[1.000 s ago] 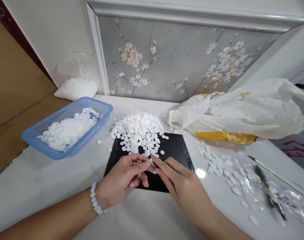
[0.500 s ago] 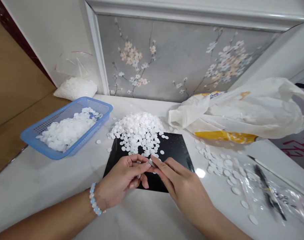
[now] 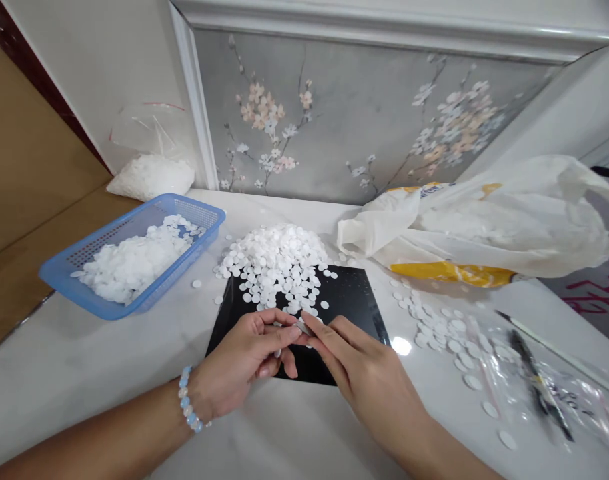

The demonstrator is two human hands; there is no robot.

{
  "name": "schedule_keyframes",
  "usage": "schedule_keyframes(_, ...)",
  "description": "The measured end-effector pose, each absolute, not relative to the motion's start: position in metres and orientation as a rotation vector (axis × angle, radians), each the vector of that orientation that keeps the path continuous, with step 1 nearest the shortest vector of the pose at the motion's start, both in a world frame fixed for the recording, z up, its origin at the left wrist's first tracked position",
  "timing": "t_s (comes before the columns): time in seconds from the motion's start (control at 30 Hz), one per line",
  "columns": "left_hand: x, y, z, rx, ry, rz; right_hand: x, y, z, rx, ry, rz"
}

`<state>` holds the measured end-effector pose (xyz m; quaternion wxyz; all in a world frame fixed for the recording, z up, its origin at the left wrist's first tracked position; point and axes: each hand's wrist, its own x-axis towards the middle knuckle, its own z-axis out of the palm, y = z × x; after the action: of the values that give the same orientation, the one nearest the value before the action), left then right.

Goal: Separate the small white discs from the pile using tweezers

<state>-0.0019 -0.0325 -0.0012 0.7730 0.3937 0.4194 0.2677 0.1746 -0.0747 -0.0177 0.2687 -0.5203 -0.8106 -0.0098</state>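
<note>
My left hand (image 3: 244, 363), with a bead bracelet at the wrist, and my right hand (image 3: 364, 377) meet fingertip to fingertip over a black mat (image 3: 349, 297). Together they pinch a small white disc (image 3: 301, 327), with the fingers of both closed on it. Just beyond the fingertips a heap of white discs (image 3: 277, 257) spills from the white table (image 3: 109, 373) onto the mat's far edge.
A blue basket (image 3: 64, 267) of white discs stands at the left, a clear bag of more (image 3: 151, 175) behind it. A white and yellow plastic bag (image 3: 484, 227) lies at the right. Loose discs (image 3: 441, 330), clear bags and a black pen (image 3: 537, 383) lie on the right.
</note>
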Motion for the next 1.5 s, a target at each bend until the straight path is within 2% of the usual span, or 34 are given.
schedule_keyframes(0.27, -0.002, -0.032, -0.001, 0.863, 0.913, 0.559, 0.179, -0.072, -0.018, -1.468, -2.204, 0.020)
schedule_keyframes(0.53, -0.005, -0.027, 0.002, 0.871, 0.952, 0.610, 0.201, -0.058, -0.016, -1.776, -1.964, 0.448)
schedule_keyframes(0.73, -0.005, -0.024, -0.001, 0.847, 0.978, 0.629, 0.199, -0.056, -0.023, -1.585, -1.975, 0.656)
schedule_keyframes(1.03, -0.004, -0.023, -0.004, 0.924, 0.980, 0.531, 0.194, -0.056, -0.023, -1.612, -1.897, 0.821)
schedule_keyframes(1.3, 0.000, -0.028, -0.007, 1.032, 0.964, 0.484, 0.186, -0.056, -0.018, -1.422, -1.482, 1.398)
schedule_keyframes(1.5, 0.000, -0.030, -0.007, 1.029, 0.961, 0.505, 0.172, -0.062, -0.017, -1.362, -1.434, 1.376)
